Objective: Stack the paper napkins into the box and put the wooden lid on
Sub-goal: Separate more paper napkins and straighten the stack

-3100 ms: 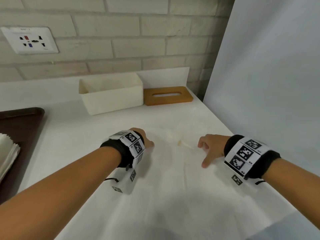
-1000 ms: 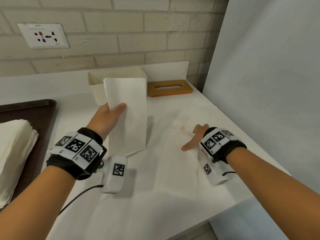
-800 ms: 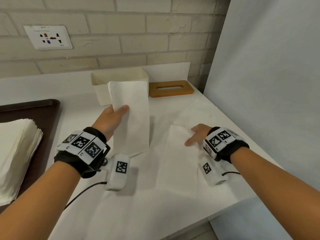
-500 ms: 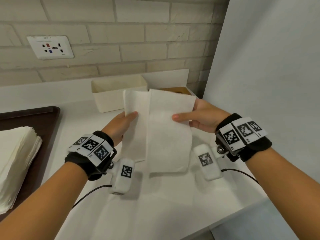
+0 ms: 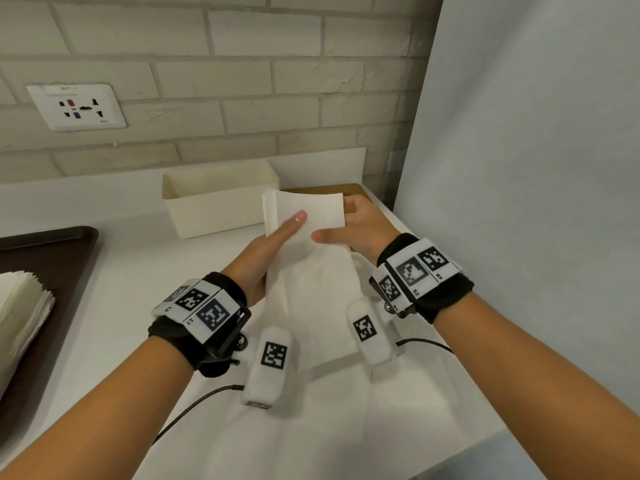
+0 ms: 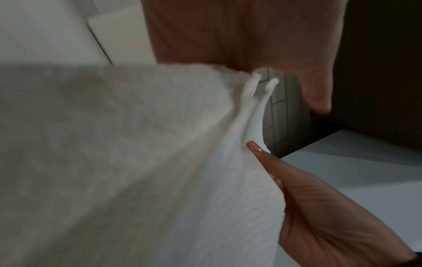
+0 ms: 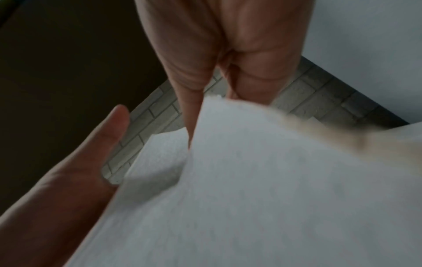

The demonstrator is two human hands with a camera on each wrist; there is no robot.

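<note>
From the head view we hold the folded napkins [image 5: 308, 258] up between both hands, long axis running away from us: our left hand [image 5: 263, 258] lies along the left edge with its thumb across the face, and our right hand [image 5: 356, 230] pinches the top right corner. The open box [image 5: 221, 202] sits just beyond and left of the napkins, nearer our left hand, its long side crosswise to them, so we judge they need a turn before going in. The wooden lid [image 5: 325, 189] peeks out behind the napkins, right of the box. A white bench [image 5: 131, 271] carries it all, with a dark tray [image 5: 45, 271] of more napkins [image 5: 20, 323] at left and a brick wall [image 5: 242, 81] behind. In the left wrist view, blurred, our thumb presses the paper edge. In the right wrist view our fingers clamp the top corner.
</note>
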